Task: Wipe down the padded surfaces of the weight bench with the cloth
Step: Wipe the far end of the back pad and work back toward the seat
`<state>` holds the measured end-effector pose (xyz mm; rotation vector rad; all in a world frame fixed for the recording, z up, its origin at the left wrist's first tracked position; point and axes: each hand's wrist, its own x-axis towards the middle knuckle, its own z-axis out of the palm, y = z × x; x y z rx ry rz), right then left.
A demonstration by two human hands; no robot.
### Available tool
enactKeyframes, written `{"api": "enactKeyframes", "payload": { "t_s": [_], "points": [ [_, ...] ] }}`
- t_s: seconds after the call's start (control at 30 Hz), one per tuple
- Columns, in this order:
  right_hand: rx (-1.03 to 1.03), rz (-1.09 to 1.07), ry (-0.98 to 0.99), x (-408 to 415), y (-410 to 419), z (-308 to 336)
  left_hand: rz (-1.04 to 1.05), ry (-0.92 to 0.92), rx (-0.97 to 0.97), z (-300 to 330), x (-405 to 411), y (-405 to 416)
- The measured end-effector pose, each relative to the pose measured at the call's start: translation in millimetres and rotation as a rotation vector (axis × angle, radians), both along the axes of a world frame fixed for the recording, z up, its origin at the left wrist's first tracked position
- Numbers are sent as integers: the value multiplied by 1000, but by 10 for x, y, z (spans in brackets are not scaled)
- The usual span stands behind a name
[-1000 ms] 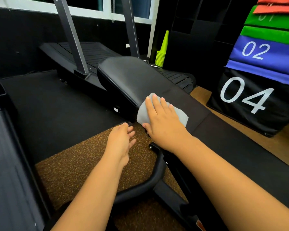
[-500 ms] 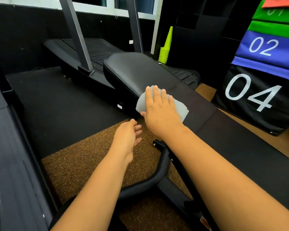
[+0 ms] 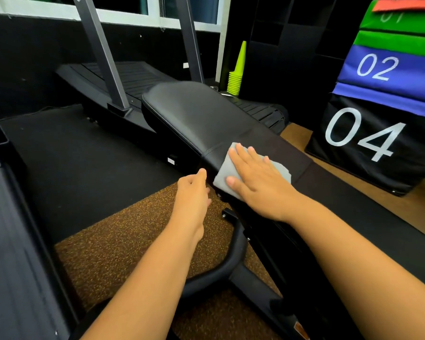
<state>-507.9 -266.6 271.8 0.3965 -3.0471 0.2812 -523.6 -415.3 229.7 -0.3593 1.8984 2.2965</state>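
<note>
My left hand (image 3: 194,192) hovers loosely open beside the near left edge of the weight bench (image 3: 194,114), holding nothing. Just right of it, my right hand (image 3: 253,177) lies flat, fingers straight, pressing the one grey cloth (image 3: 222,179) onto the padded surface by the seam. The cloth looks thin, soft and light; I judge palm pressure on its middle suits better than pinching. I count one bench, two padded sections.
</note>
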Motion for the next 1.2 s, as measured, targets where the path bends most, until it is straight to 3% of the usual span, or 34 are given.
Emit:
{"api": "enactKeyframes", "payload": {
  "t_s": [0.23,0.5,0.8,1.03,1.1,1.2],
  "points": [
    [-128,-157,-58,-577,139,145,73,-30,-14,183,-63,132],
    [-217,23,-49,-307,158,31,82,49,-183,159,-54,323],
    [-97,-257,-41,-877,403,159,23,28,-286,228,-69,260],
    [-100,37,7,-23,222,-58,79,83,-300,215,-34,286],
    [-109,57,-1,54,316,-74,161,185,-361,202,-2,285],
    [-139,19,-71,-94,435,-33,260,508,-672,160,15,241]
  ]
}}
